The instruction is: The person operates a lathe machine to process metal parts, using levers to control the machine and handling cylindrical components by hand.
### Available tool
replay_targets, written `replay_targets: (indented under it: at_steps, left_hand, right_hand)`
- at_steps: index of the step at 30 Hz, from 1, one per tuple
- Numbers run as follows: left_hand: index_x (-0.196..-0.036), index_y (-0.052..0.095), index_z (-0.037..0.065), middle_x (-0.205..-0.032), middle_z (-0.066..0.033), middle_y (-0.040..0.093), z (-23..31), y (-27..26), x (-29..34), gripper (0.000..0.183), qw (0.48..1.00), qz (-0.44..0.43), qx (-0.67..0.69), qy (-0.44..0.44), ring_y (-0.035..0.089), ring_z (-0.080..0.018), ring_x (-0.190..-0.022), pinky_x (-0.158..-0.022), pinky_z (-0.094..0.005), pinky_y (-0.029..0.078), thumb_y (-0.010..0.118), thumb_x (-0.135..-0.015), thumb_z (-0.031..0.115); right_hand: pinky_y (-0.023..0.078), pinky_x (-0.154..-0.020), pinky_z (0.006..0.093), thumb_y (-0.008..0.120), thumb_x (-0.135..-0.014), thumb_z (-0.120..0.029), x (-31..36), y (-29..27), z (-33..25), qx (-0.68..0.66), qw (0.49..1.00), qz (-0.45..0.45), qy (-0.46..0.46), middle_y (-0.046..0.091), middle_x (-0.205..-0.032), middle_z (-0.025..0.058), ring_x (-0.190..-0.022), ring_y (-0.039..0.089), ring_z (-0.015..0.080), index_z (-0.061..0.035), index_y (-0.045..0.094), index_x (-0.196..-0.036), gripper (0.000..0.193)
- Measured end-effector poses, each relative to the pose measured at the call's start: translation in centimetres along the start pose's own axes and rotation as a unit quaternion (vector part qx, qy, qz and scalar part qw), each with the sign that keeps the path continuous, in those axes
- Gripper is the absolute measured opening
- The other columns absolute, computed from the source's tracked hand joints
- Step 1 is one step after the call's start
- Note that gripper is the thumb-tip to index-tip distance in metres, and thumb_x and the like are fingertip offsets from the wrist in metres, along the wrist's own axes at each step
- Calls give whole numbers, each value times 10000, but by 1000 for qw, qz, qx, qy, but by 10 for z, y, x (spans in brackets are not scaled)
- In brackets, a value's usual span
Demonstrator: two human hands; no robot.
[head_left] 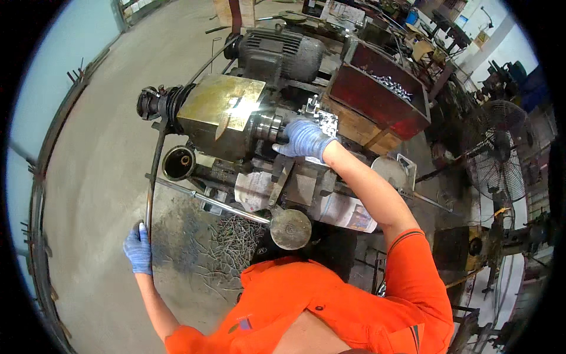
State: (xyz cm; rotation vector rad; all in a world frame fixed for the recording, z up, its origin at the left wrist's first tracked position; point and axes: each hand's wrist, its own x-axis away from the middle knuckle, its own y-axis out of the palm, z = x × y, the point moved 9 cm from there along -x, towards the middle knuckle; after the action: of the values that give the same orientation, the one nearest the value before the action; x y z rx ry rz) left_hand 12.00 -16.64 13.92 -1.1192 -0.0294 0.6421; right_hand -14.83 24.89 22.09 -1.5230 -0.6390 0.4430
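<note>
Workshop floor: bare grey concrete (94, 153), open at the left beside a pale wall (56, 65), crowded with machinery at the right
Spindle chuck (267, 127): at the right end of the machine head, near the middle of the view, directly beside the right hand
Right hand (305, 140): gloved, fingers partly curled at the chuck face; whether a workpiece is pinched there cannot be told, as the glove covers the spot
Left hand (138, 251): gloved, thumb raised, set against the lower part of the long lever; how far the fingers wrap round it cannot be told
Long lever (148, 209): runs down from the left end of the head; contact this far along it probably gives more leverage
Red bin (368, 97): raised on a wooden block (356, 127), presumably to bring the small metal parts (394, 87) within reach of the right hand
Newspaper sheets (348, 213): spread over the machine bed, probably to catch oil or dirt
Machine top: brass-coloured plate (200, 97) over the head, apparently as a cover; finned motor (280, 53) behind
Floor below: thin metal rods (231, 241) heaped near the round disc (290, 229)
Right background: caged fan (498, 147) facing the work area
</note>
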Motion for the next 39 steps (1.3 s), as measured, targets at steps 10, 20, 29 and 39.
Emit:
replay_targets:
  at_steps: [10,20,29,39]
  left_hand:
    - [-1022,596,-39,-870,-112,645,-11,21,12,323,969,-29,216,-114,573,-150,-770,-728,-296,455,500,-889,239]
    - [-1007,623,40,-877,-168,639,-10,10,16,326,995,-34,36,-84,624,-252,-774,-721,-339,466,471,-887,302]
    - [-1037,607,134,-787,-162,624,12,-17,56,347,985,-74,-130,-81,599,-334,-714,-651,-427,460,491,-850,402]
    - [-921,578,91,-647,-125,590,-74,-8,-2,197,926,-2,-375,50,573,-298,-542,-489,-417,434,563,-746,178]
  right_hand:
    - [471,-677,414,570,-717,-486,-14,10,-2,-21,1000,9,-1,594,-688,218,-669,587,358,15,638,-736,506]
    - [457,-591,336,652,-692,-507,-34,0,40,-253,953,43,158,601,-598,136,-566,555,182,45,633,-716,553]
    - [457,-644,326,630,-715,-487,-39,1,35,-346,927,41,136,629,-683,157,-641,606,220,40,643,-804,535]
    - [454,-700,282,627,-745,-494,-39,0,25,-330,930,48,153,652,-790,131,-696,575,148,47,630,-953,579]
